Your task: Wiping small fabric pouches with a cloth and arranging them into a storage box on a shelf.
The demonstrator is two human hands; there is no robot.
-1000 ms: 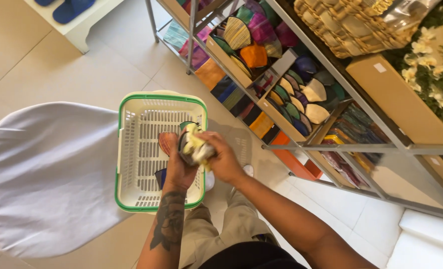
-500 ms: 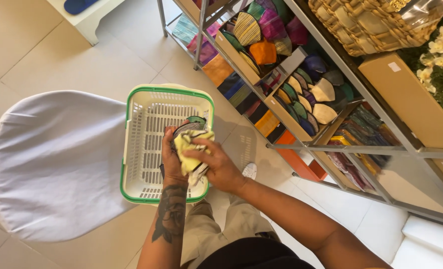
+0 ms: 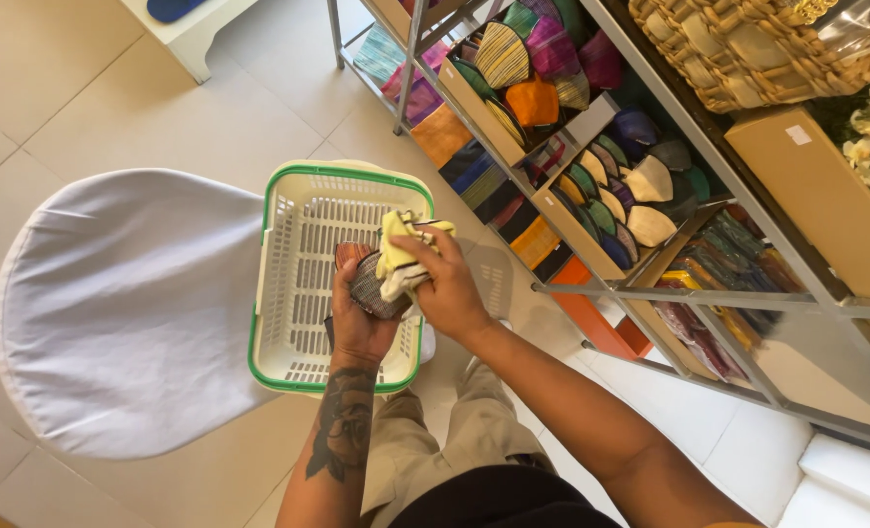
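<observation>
Over the white-and-green basket (image 3: 288, 284), the left hand (image 3: 359, 323) was clamped around a small dark woven pouch (image 3: 369, 286), while the right hand (image 3: 447, 286) pinched a yellow cloth (image 3: 399, 246) against its top. A moment before, the cloth sat bunched on the pouch; it had since been drawn up and spread, which suggested the wiping had moved to a fresh patch. The white-covered chair (image 3: 122, 303) stood just beside the basket, with the shelves (image 3: 591, 186) of coloured fabric goods to the right.
</observation>
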